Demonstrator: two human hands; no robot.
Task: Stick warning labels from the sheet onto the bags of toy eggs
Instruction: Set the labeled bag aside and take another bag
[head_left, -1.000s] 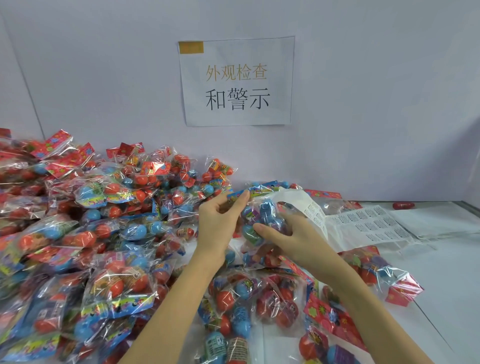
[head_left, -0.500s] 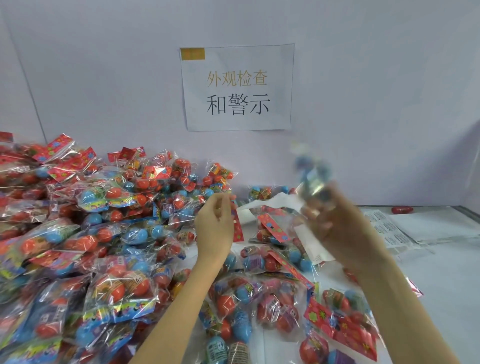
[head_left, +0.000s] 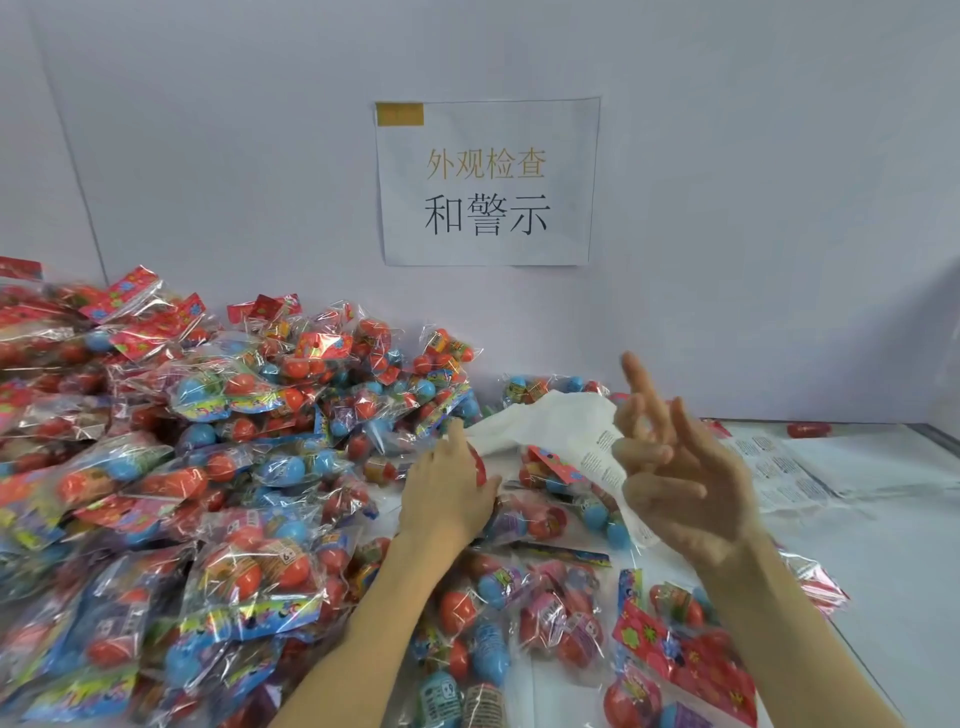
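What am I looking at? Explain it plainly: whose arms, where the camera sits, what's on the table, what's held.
No machine: a person's bare arms, seen from one head-worn camera looking forward and down. A pile of bagged toy eggs covers the table on the left. The label sheet lies to the right; a paper sign hangs on the wall. The right hand is raised, fingers spread, holding nothing. The left hand rests on a bag; its grip is hidden.

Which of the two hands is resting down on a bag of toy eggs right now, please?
The left hand is; it grips a bag on the table, while the right hand is raised above the bags, fingers spread and empty.
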